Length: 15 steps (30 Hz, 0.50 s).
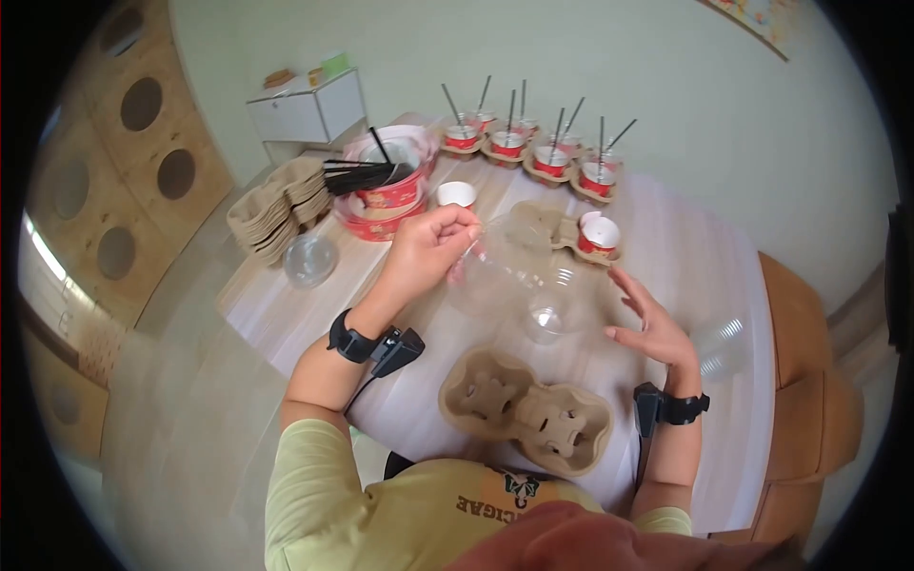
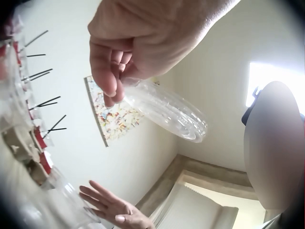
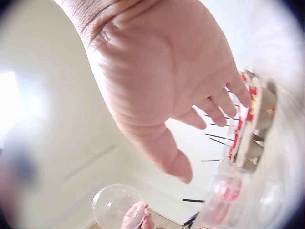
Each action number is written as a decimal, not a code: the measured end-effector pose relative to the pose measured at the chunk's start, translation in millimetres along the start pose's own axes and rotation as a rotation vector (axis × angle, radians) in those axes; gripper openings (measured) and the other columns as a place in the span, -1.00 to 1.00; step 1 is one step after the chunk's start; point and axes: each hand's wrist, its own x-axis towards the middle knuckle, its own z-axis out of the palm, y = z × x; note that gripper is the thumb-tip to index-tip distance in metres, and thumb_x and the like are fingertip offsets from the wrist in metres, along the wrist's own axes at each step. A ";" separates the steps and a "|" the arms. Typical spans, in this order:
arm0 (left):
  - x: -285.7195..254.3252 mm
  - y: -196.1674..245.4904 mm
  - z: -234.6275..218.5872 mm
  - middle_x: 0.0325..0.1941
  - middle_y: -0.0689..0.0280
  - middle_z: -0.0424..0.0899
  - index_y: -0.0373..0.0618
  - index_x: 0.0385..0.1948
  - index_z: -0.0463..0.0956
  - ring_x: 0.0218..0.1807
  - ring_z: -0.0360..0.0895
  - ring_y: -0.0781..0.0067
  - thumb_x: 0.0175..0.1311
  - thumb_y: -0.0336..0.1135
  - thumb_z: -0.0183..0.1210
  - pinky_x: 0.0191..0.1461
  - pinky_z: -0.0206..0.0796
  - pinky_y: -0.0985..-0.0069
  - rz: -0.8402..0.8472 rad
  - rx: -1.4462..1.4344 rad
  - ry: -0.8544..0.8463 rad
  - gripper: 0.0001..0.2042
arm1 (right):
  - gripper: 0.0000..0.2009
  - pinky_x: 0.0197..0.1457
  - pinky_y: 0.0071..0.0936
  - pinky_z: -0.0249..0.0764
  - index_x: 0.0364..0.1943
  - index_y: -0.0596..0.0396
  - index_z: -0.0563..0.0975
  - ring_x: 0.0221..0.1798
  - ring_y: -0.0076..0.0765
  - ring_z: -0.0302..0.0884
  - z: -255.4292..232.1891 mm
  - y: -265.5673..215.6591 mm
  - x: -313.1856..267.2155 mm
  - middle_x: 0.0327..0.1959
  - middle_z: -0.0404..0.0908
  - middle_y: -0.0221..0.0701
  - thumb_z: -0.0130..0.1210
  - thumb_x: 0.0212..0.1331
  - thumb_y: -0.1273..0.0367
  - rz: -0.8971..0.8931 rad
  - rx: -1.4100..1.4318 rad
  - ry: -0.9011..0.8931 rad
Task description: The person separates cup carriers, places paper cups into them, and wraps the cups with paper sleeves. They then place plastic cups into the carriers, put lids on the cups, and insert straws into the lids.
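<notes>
My left hand [image 1: 428, 249] pinches the edge of a round clear plastic lid [image 2: 167, 112] between thumb and fingers, held up over the table. My right hand [image 1: 657, 324] is open, fingers spread and extended, with nothing in it. Between the two hands, clear plastic domed lids [image 1: 547, 319] stand on the table; their outlines overlap in the head view. Just beyond the right fingertips, a red and white paper cup [image 1: 598, 234] sits in a brown pulp cup carrier [image 1: 564, 231]. Another pulp carrier [image 1: 524, 411] with bare wells lies close to my body.
Pulp carriers with red cups and black straws [image 1: 552, 160] line the back edge. At the left are red buckets [image 1: 376, 221], black straws [image 1: 357, 177], stacked carriers [image 1: 262, 228] and a clear dome [image 1: 310, 261]. A white cup [image 1: 457, 194] stands nearby. Clear plastic pieces [image 1: 721, 347] lie right.
</notes>
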 end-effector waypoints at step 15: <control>-3.1 19.8 70.6 -0.52 0.25 0.57 -0.18 -0.40 0.48 -0.53 0.53 0.28 0.07 -0.45 0.09 -0.52 0.33 0.48 0.513 0.518 0.023 -0.92 | 0.15 0.18 0.05 0.21 0.32 -0.28 -0.31 0.28 -0.01 0.07 68.8 -85.2 2.9 0.30 -0.08 -0.27 0.33 -0.32 -0.01 -0.162 1.174 -0.091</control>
